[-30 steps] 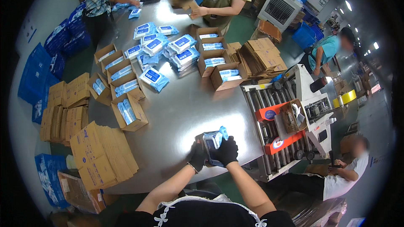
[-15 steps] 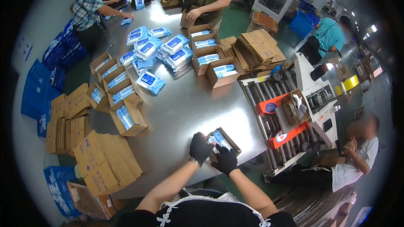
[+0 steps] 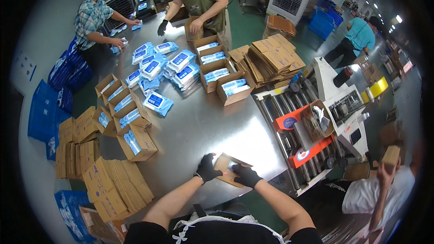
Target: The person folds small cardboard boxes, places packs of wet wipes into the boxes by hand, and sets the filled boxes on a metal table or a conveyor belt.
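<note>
In front of me, near the table's front edge, lies a small cardboard box (image 3: 224,164) with its flaps folded over most of the opening. A bit of a blue-and-white wipes pack (image 3: 232,165) shows through the gap. My left hand (image 3: 207,168), in a black glove, grips the box's left side, thumb on the brown flap. My right hand (image 3: 247,175), gloved likewise, is closed over the right side, its fingers pressing on the cardboard. Open boxes filled with wipes packs stand farther off, one row at the left (image 3: 137,143) and another at the far middle (image 3: 235,91).
Loose wipes packs (image 3: 158,102) are heaped mid-table. Flattened cartons are stacked at left (image 3: 115,190) and far right (image 3: 275,58). A roller conveyor with a taping machine (image 3: 294,126) borders the table's right. Co-workers stand across the table; another person (image 3: 384,185) is at right.
The box's flaps have come down over the packs inside. My hands have shifted to its two sides. Across the table, a co-worker's gloved hand has moved away from a box.
</note>
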Demonstrator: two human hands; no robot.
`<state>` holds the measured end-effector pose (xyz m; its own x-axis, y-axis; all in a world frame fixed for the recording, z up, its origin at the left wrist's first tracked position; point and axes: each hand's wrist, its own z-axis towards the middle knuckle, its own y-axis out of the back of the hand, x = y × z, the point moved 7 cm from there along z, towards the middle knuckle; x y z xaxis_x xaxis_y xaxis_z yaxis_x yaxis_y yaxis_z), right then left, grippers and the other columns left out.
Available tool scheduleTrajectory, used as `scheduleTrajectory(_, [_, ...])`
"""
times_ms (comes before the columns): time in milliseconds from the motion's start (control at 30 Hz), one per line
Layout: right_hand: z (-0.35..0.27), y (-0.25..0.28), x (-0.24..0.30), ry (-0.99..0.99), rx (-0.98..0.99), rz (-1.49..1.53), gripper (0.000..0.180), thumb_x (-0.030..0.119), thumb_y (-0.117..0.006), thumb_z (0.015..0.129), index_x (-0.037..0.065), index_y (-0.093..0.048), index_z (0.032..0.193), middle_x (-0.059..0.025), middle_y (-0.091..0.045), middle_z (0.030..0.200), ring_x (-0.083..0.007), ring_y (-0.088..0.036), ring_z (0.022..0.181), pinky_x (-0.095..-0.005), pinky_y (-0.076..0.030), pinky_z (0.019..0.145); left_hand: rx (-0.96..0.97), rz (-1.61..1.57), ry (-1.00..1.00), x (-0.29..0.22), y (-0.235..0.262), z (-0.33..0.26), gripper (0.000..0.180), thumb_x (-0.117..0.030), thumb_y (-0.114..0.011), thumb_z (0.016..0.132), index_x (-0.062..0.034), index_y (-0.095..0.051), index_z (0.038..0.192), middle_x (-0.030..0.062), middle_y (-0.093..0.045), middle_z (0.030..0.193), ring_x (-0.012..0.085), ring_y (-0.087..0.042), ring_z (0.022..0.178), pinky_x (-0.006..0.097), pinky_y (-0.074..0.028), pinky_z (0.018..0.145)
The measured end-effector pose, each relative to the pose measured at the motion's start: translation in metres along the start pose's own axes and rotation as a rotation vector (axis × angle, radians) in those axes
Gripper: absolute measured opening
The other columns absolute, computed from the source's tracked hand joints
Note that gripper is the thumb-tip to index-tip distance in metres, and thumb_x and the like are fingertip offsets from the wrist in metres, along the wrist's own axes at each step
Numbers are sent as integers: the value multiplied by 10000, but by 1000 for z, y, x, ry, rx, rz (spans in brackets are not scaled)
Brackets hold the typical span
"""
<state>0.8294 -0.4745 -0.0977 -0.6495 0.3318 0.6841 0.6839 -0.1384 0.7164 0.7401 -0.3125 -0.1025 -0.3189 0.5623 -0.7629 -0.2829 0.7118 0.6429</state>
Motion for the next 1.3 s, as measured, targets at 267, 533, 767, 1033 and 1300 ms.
scheduleTrajectory(267, [-13,-9,50,8,-57,-408,850,556,-743,669,125,-494,1358,-203,-274,1519,-389,-245,1405,-707,-172,1039,119,-419,133,43,-90,-15,828,-422,-724,800,-3,-364,1417,177,-499,1335,270,-480,1242,376,-375,1040])
scheduleTrajectory(533, [-34,91,-67,-751,-549,-312,679,429,-667,770,138,-448,1344,-237,-333,1454,-462,-326,1295,-663,-247,1021,46,-557,273,9,-22,-23,464,-216,-627,882,3,-527,1279,89,-622,1176,179,-569,1115,314,-436,964])
scheduleTrajectory(767, [-36,97,-68,118,-243,-557,714,277,-724,728,173,-450,1379,-135,-382,1460,-358,-344,1328,-574,-252,1078,55,-495,293,4,-42,-33,547,-188,-674,880,-4,-441,1340,169,-623,1191,234,-593,1115,332,-480,925])
scheduleTrajectory(1033, [-73,112,-99,249,-102,-524,482,158,-528,872,261,-483,1341,-54,-409,1487,-288,-413,1346,-598,-244,1103,614,-1008,695,-78,-167,50,383,-357,-597,944,-38,-474,1117,136,-643,936,264,-681,726,385,-595,654])
scheduleTrajectory(1300, [-82,143,-157,44,-360,-459,337,129,-490,918,246,-530,1232,-80,-422,1479,-303,-378,1376,-617,-197,1120,746,-1889,467,-83,-328,138,544,-149,-515,884,-76,-381,1407,127,-527,1323,283,-545,1188,455,-467,997])
